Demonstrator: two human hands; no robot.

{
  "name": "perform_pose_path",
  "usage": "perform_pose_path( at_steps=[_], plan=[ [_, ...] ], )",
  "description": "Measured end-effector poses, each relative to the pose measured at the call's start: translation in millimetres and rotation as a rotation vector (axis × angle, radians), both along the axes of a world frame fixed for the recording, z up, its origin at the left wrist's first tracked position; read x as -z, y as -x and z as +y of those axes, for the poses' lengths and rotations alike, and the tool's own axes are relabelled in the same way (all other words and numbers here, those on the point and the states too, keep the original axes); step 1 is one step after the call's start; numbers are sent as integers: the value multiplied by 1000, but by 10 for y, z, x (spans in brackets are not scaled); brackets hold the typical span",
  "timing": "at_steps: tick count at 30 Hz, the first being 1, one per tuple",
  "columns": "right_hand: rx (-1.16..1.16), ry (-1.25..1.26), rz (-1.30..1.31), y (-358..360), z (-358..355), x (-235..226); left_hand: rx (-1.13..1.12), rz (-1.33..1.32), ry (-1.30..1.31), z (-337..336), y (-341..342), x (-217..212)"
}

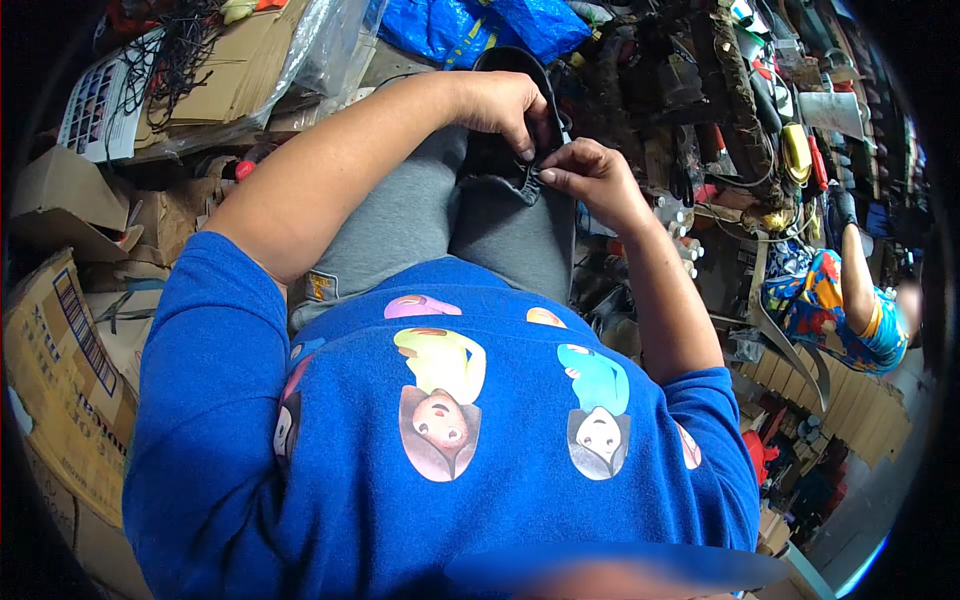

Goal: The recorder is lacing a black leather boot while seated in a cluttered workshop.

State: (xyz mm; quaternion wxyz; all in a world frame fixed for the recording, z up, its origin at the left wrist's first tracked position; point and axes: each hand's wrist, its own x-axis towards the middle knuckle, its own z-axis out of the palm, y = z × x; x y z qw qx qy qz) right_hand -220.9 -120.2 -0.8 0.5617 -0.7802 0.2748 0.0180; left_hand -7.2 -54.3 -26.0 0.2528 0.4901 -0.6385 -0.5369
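A black, shoe-like piece (484,187) with a gathered near edge lies across my lap, between and over my grey-trousered knees. My left hand (505,105) reaches over its far part from the left, thumb and fingers closed on its side. From the right, my right hand (592,178) pinches at the gathered edge with thumb and forefinger, close to the left thumb. Something thin and pale shows between the two hands, too small to name. The inside of the black piece is dark, and my left hand hides part of it.
Beyond my knees lies a blue plastic bag (420,28). Flattened cardboard (225,85) and dark cords are at the far left, with an open carton (65,200) nearer. Tools and small bottles (686,245) crowd the right, where another person (840,315) sits.
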Motion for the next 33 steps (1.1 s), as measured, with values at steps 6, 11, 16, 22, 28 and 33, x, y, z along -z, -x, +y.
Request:
perform_pose_path(
  at_steps=[6, 11, 16, 22, 28, 33],
  plan=[
    [-130, 512, -91, 18, 97, -224, -287, -301, 383, 254, -111, -186],
    [-141, 654, -113, 151, 215, -248, -490, -294, 367, 715, -702, -311],
    [-112, 848, -80, 232, 437, -173, -598, -184, 267, 1085, -176, -390],
    [-76, 917, -24, 259, 547, -107, -505, -645, 638, 1120, 219, -192],
    [-37, 575, 53, 249, 443, -170, -515, -628, 635, 1054, 256, -109],
    [-44, 273, -4, 265, 156, -103, -460, -431, 589, 969, 192, -99]
  ],
)
